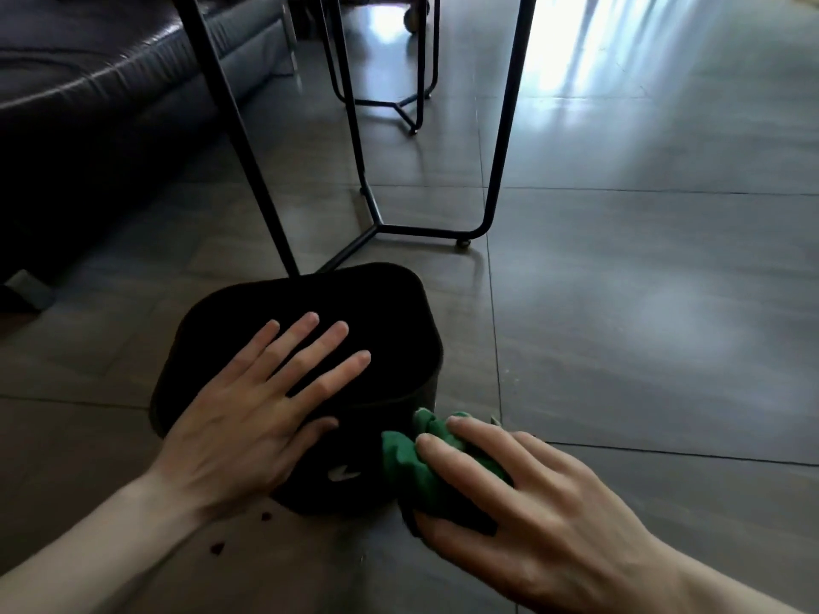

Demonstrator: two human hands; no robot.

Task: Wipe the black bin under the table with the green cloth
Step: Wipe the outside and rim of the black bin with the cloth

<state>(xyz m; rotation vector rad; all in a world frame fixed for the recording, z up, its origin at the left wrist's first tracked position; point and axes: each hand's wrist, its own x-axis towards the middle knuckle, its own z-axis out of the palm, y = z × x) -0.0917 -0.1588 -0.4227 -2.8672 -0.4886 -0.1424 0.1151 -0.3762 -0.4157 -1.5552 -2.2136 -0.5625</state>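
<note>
The black bin (376,312) stands on the floor by the table's black metal legs, with a small white mark low on its near side. My left hand (252,409) lies flat on the bin's lid, fingers spread, thumb over the near edge. My right hand (523,489) grips the bunched green cloth (412,467) and presses it against the bin's lower right side, close to the floor.
Black table legs (501,139) rise just behind the bin, a second metal frame (412,104) farther back. A dark sofa (111,82) fills the upper left. Grey tiled floor (642,303) stretches to the right. Small dark red spots (217,547) lie on the floor near my left wrist.
</note>
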